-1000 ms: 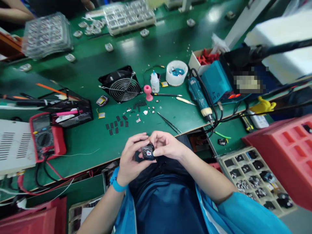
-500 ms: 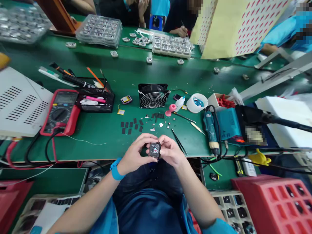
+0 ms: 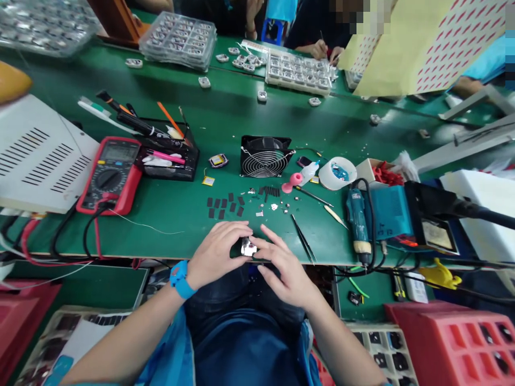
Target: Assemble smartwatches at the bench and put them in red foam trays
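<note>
A small smartwatch [image 3: 248, 247] is held between the fingers and thumb of my left hand [image 3: 215, 251], just over the bench's front edge. Its face is bright with white glare. My right hand [image 3: 286, 271] lies to its right with the fingers apart; a fingertip reaches the watch's right side, and whether it presses there I cannot tell. Beyond my hands, black rectangular pads [image 3: 224, 203] lie in rows. To the right rest black tweezers [image 3: 303, 238]. A cooling fan [image 3: 266, 156] stands farther back.
At left are a red multimeter [image 3: 108, 174] and a black tool holder [image 3: 173, 161]. On the right stand a white tub [image 3: 337, 174], an electric screwdriver [image 3: 356, 220] and a teal box [image 3: 386, 209]. Across the bench, a co-worker's hand [image 3: 319, 49] is near trays of watch parts [image 3: 298, 72].
My right hand has let go of the watch's side and spread its fingers. The watch face has gone from a dark lit display to bright glare. The view has shifted slightly.
</note>
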The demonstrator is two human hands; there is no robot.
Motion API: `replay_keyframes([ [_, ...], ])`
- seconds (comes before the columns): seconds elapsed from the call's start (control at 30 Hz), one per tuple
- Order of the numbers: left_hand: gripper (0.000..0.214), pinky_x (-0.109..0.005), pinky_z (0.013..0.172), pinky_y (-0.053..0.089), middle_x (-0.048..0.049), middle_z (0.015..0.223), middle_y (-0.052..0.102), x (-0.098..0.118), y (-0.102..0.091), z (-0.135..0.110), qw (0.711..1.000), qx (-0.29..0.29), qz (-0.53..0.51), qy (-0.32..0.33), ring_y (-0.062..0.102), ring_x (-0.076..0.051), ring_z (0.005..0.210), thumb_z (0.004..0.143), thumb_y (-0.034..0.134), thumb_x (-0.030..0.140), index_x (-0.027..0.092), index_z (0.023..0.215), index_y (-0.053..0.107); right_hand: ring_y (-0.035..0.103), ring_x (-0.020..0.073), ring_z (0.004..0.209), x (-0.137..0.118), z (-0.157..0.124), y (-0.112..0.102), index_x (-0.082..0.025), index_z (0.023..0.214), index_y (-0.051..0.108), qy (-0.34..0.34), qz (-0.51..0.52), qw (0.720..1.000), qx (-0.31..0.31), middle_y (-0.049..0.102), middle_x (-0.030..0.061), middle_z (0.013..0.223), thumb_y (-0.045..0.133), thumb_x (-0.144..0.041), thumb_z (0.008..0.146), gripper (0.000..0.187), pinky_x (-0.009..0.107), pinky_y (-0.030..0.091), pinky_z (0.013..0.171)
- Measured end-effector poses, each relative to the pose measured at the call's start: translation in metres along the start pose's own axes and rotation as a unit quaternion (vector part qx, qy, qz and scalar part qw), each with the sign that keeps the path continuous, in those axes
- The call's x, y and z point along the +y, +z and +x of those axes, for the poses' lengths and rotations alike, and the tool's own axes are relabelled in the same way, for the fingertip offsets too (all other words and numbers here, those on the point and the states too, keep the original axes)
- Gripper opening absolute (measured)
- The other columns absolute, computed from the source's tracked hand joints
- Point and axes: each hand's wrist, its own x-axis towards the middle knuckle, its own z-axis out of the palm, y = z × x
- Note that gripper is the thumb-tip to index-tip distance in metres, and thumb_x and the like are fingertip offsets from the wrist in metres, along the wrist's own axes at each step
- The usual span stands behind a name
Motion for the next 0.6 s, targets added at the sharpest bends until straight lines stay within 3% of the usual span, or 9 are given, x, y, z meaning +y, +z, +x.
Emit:
replay_keyframes([
  [0.1,0.040,-0.048,0.103,0.052,-0.0096,0.122,0.073,0.003,0.001,0.004,1.000,0.004,0.001,0.003,0.067,-0.028,0.121,0.083,0.077,0.021,0.021,0.120,0.062,0.033,0.0299,0.155,0.000,-0.002,0.005,-0.024,0.121,0.060,-0.018,-0.045,0.999,0.010,0.066,0.0106,0.141,0.051,-0.007,0.094,0.033,0.065,0.032,0.123],
  [0.2,0.043,-0.048,0.104,0.052,-0.0095,0.122,0.073,0.004,0.000,0.006,1.000,-0.012,0.002,0.008,0.066,-0.028,0.122,0.081,0.079,0.019,0.021,0.120,0.061,0.046,0.0284,0.148,0.000,-0.006,0.004,-0.024,0.114,0.062,-0.026,-0.009,0.999,0.047,0.074,0.0091,0.127,0.048,-0.003,0.092,0.034,0.061,0.041,0.119],
  [0.37,0.043,-0.050,0.106,0.050,-0.0096,0.122,0.073,0.003,-0.002,0.007,0.999,-0.037,0.006,0.000,0.065,-0.030,0.125,0.081,0.081,0.025,0.022,0.120,0.062,0.049,0.0297,0.146,0.004,-0.010,0.006,-0.022,0.117,0.060,-0.009,-0.003,0.993,0.114,0.071,0.0138,0.131,0.049,-0.004,0.091,0.034,0.057,0.050,0.112],
  [0.6,0.042,-0.050,0.103,0.051,-0.0113,0.125,0.071,0.003,0.001,0.008,0.999,-0.034,0.030,0.014,0.066,-0.031,0.123,0.084,0.078,0.027,0.022,0.122,0.060,0.050,0.0283,0.145,0.001,-0.018,0.026,-0.023,0.113,0.059,0.044,0.019,0.986,0.158,0.071,0.0131,0.133,0.052,-0.006,0.088,0.031,0.061,0.042,0.118],
])
